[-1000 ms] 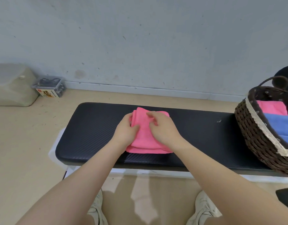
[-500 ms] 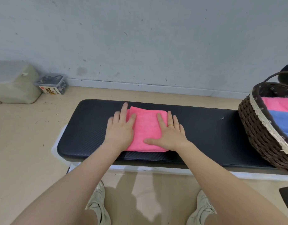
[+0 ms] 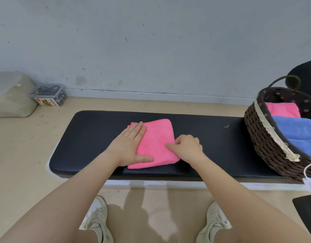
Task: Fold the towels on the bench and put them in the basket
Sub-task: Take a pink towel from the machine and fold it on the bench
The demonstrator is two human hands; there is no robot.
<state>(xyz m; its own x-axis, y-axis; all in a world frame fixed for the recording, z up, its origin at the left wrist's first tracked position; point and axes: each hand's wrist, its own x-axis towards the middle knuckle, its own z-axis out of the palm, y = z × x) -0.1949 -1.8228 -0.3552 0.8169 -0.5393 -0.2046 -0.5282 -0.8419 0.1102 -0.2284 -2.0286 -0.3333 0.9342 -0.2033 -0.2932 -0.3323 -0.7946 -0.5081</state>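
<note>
Grey scuffed wall meets a beige floor behind the black padded bench point(image 3: 91, 137) we stand over. On its middle lies 1 folded pink towel point(image 3: 156, 142). Our left hand point(image 3: 128, 146) presses flat on the towel's left half, fingers straight. Our right hand point(image 3: 188, 148) grips the towel's right edge, thumb on top and fingers curled. At the bench's right end, 1 wicker basket point(image 3: 261, 137) holds 2 folded towels, 1 pink and 1 blue.
</note>
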